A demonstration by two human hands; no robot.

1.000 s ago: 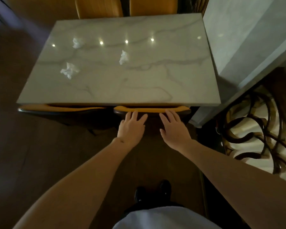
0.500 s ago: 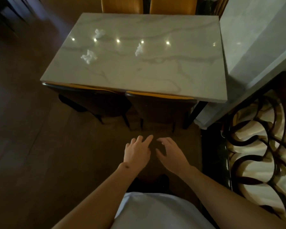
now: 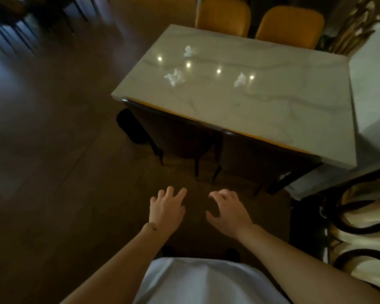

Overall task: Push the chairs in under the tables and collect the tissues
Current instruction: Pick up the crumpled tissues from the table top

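At the near edge of the tabletop (image 3: 261, 110), two dark-backed chairs (image 3: 180, 137) sit tucked in, their top rails right at the edge, so this side looks done. Two orange chairs (image 3: 223, 17) at the far edge also stand close against it. Three crumpled tissues (image 3: 174, 77) lie on the tabletop, toward its far left part, not yet collected. The left hand (image 3: 166, 208) hovers well short of the near edge, fingers spread, holding nothing. The right hand (image 3: 227, 210) beside it is loosely curled, empty too.
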